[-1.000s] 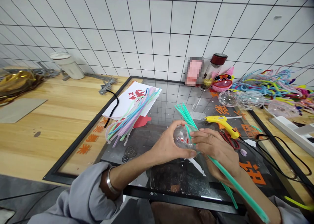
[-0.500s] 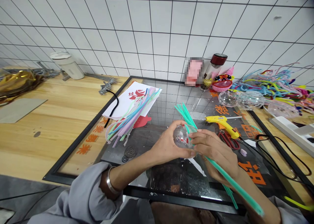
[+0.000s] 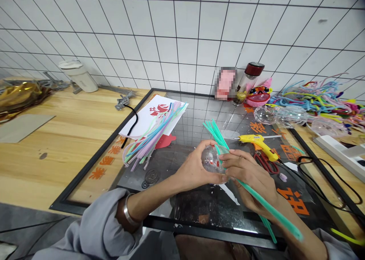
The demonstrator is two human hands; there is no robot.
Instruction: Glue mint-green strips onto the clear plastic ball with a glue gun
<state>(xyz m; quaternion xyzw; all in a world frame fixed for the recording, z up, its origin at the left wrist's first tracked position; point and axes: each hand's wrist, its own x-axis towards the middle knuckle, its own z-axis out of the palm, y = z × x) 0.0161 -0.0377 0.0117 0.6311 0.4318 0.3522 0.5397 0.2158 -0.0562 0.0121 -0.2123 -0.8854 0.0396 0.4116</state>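
Note:
My left hand (image 3: 191,167) is wrapped round a clear plastic ball (image 3: 209,159), thumb below and fingers above. Its surface shows red and white marks. My right hand (image 3: 253,176) pinches a teal pipe cleaner (image 3: 270,206) against the ball's right side; the long free end passes over the right wrist toward the lower right. Under the hands lies a bundle of teal pipe cleaners (image 3: 216,132), its far ends fanned out beyond the ball and its near ends showing below the right forearm. The right fingertips partly hide the contact with the ball.
Right of my hands lie a yellow glue gun (image 3: 259,144), red-handled scissors (image 3: 266,164) and a black cord. Pastel pipe cleaners (image 3: 156,134) rest on white paper at left. Farther right are clear balls (image 3: 291,116), a pipe cleaner heap (image 3: 313,96) and a power strip (image 3: 342,157).
The free end of the teal pipe cleaner has shifted slightly left and up. Both hands hold nearly the same pose on the ball.

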